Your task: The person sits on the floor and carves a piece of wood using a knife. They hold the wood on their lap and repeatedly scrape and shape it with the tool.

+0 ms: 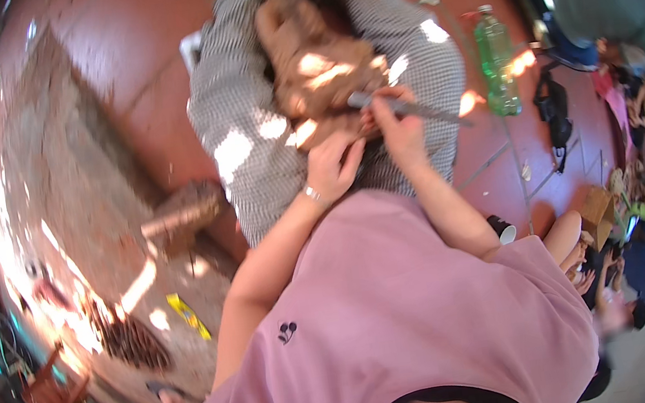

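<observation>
A brown wood carving [325, 73] with knobbly, rounded shapes lies between my legs, its narrow end pointing away from me. My left hand [331, 165] is closed over its near end, with the thumb toward the right. My right hand [399, 129] grips a long, thin grey tool [429, 110] just above the carving's right side. The tool's pale, blunt end is by the wood, and its darker, tapering end sticks out to the right over my thigh. Motion blur hides its exact kind and whether it touches the wood.
A thick wooden slab [55, 148] stretches along the left, with a mallet-like wooden block [184, 213], a yellow packet [188, 315] and a row of slim brown tools [132, 339] on it. A green-tinted bottle [497, 65] and black strap [554, 115] are on the right floor; people sit beyond.
</observation>
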The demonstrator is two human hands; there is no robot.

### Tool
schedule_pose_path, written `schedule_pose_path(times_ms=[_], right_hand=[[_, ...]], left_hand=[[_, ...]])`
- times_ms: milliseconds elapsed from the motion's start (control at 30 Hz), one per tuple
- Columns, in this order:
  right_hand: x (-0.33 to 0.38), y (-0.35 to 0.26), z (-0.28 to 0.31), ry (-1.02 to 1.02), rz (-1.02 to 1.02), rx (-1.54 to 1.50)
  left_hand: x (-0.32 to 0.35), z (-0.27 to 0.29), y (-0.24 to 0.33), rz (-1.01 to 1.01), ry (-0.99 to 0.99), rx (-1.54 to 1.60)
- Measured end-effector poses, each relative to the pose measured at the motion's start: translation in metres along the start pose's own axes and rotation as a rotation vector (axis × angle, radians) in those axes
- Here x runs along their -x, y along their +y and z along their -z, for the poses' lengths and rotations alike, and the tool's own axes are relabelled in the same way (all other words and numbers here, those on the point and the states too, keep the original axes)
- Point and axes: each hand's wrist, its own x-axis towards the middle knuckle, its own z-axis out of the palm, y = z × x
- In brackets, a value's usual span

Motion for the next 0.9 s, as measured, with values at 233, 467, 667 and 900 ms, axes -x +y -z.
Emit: schedule_pose_path(times_ms=[233,467,667,900], right_hand=[[0.004,0.013,0.0,-0.048,0.13,0.111],[-0.013,-0.001,-0.012,-0.08,0.427,0.633],[-0.017,-0.016,-0.025,-0.046,0.507,0.796],[-0.022,-0.017,-0.028,-0.095,0.605,0.92]], left_hand=[[-0.003,-0.002,0.003,-0.026,0.099,0.107],[-0.006,-0.004,0.003,-0.049,0.134,0.074],[-0.006,-0.005,-0.002,-0.215,0.109,0.011],[-0.007,-0.002,0.009,-0.211,0.087,0.035]])
